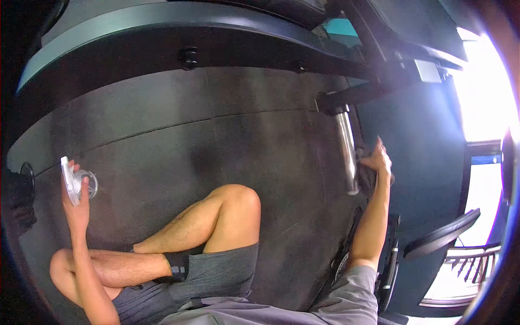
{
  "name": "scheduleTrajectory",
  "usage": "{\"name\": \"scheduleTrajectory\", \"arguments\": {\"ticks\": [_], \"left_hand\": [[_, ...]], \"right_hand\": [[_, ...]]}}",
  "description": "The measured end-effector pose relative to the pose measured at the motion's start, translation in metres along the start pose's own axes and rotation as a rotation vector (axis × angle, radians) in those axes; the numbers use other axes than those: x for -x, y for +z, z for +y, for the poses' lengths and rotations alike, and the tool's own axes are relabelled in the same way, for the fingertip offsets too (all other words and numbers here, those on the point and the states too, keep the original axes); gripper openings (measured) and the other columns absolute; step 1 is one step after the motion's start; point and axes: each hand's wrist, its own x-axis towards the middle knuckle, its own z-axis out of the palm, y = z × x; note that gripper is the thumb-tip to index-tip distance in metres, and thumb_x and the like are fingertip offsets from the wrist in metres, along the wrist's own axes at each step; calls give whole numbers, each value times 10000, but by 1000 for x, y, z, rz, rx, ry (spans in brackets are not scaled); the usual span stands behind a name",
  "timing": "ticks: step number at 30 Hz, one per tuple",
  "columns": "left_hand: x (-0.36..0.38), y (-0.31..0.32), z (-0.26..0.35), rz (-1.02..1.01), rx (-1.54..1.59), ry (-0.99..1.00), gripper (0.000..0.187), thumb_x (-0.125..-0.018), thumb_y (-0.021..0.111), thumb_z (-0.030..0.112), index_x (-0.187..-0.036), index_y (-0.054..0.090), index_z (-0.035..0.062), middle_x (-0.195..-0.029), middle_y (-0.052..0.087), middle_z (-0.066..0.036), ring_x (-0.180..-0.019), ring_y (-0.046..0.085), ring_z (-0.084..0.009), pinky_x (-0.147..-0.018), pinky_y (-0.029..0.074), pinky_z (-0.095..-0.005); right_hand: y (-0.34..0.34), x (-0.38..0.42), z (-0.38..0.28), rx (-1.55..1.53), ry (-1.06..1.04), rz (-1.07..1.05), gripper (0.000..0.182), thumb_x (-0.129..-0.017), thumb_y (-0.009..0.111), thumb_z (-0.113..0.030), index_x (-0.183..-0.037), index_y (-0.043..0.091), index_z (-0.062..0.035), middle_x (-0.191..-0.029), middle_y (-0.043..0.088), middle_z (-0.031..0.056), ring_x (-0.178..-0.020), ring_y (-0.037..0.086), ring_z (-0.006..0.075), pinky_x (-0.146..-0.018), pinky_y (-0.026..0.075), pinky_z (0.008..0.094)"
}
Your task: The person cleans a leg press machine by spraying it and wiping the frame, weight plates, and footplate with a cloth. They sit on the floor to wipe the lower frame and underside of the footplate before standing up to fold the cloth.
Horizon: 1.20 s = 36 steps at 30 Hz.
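Observation:
At the left, my left hand (77,201) is closed around a clear and white object (70,181) with a round transparent part, held above the dark floor. What the object is cannot be made out. Out to the right, my right hand (377,160) has its thumb and fingers apart, beside a shiny metal cylinder (346,149) on a black machine arm. A dark, blurred thing (366,176) lies under and beside this hand; whether the hand touches it is unclear. My crossed legs (216,216) are on the floor between the two hands.
A large curved machine beam (189,32) spans the top. Dark floor mats (227,146) with seams lie below it. At the lower right stand a black padded piece (441,234) and metal bars (390,276), near a bright window (485,189). A dark round object is at the left edge.

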Motion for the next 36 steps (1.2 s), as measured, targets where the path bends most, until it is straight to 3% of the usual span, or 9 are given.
{"name": "scheduleTrajectory", "arguments": {"ticks": [1,4,6,8,11,25,29,33,36], "left_hand": [[-3,1,-1,1,14,2,503,-954,580,171,-1412,423,36,-1334,548,-139,-1243,521,-247,-1016,415,-371],[-4,1,5,19,8,92,507,-950,580,169,-1412,422,33,-1328,554,-134,-1235,527,-247,-1008,423,-369],[-3,3,0,-16,-16,89,510,-947,582,169,-1413,422,34,-1325,556,-134,-1234,529,-248,-1008,424,-365],[0,3,3,-19,-3,65,511,-947,585,171,-1413,422,35,-1323,558,-135,-1229,531,-245,-1007,421,-357],[2,5,-7,3,53,56,509,-952,580,162,-1417,418,34,-1326,555,-136,-1228,524,-232,-1008,413,-346],[-9,6,-25,-38,39,72,508,-957,574,135,-1426,408,31,-1331,542,-134,-1225,509,-213,-1032,379,-338],[-7,3,-25,-20,38,63,511,-957,580,144,-1424,408,27,-1324,544,-129,-1220,511,-210,-1031,379,-336],[-6,0,-17,-34,22,14,526,-958,590,165,-1427,402,21,-1331,542,-118,-1229,505,-202,-1037,373,-332],[-4,4,-24,1,108,59,554,-946,613,162,-1431,393,10,-1364,525,-118,-1252,503,-205,-1054,369,-338]], "right_hand": [[-8,7,-11,-176,-276,1,1112,-613,818,-188,-1537,206,-98,-1363,518,207,-1220,554,328,-997,464,418],[-40,16,-38,-628,-337,-234,1037,-620,793,-329,-1510,319,-85,-1393,491,173,-1229,523,289,-1030,415,376],[-17,-13,-66,-690,-149,-153,984,-709,750,-560,-1407,430,54,-1391,492,243,-1241,528,311,-1040,407,390],[-9,-18,-95,-491,-166,-21,977,-667,716,-695,-1254,586,75,-1202,626,258,-1145,601,332,-990,452,396],[5,-30,-99,-485,-119,13,949,-607,674,-776,-1206,660,-40,-1161,659,229,-1131,619,343,-975,468,427],[10,-1,-127,-221,-225,492,868,-629,724,-698,-1126,615,6,-1124,655,186,-1093,612,339,-906,479,451],[10,-12,-123,-371,-118,292,871,-619,757,-660,-1169,613,-1,-1118,657,196,-1081,618,340,-918,477,445],[10,7,-129,-232,-223,471,876,-616,788,-638,-1194,604,-6,-1144,618,172,-1121,578,336,-920,474,449],[9,15,-110,-506,-233,470,914,-604,821,-591,-1249,555,-2,-1263,547,216,-1175,550,386,-935,481,469]]}}
